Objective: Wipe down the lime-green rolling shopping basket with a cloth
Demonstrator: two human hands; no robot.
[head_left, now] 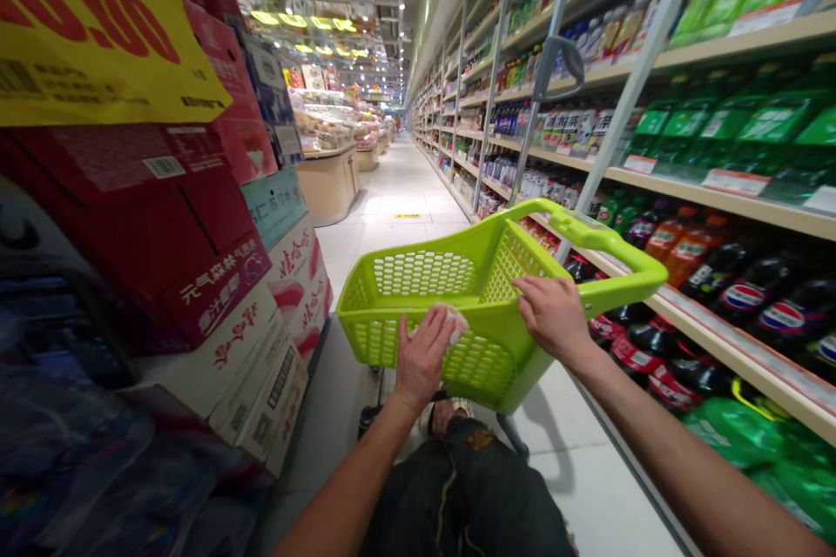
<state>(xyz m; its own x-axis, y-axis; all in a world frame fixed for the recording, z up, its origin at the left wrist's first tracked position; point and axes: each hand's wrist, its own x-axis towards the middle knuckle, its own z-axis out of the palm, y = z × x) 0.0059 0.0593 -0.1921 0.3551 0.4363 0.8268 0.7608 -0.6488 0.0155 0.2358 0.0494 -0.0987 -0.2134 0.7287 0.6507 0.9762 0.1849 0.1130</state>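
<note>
A lime-green plastic shopping cart with a perforated basket stands in front of me, its handle toward the right. My left hand presses a crumpled whitish cloth against the near top rim, its fingers laid over the cloth. Farther right, my right hand grips the same rim near the handle end, its fingertips curled over the edge. No goods show inside the visible part of the basket. Part of the cloth is hidden under my left fingers.
Drink shelves line the right side, close to the cart handle. Stacked cartons rise on the left under a yellow price sign. A white tiled aisle runs ahead past display counters.
</note>
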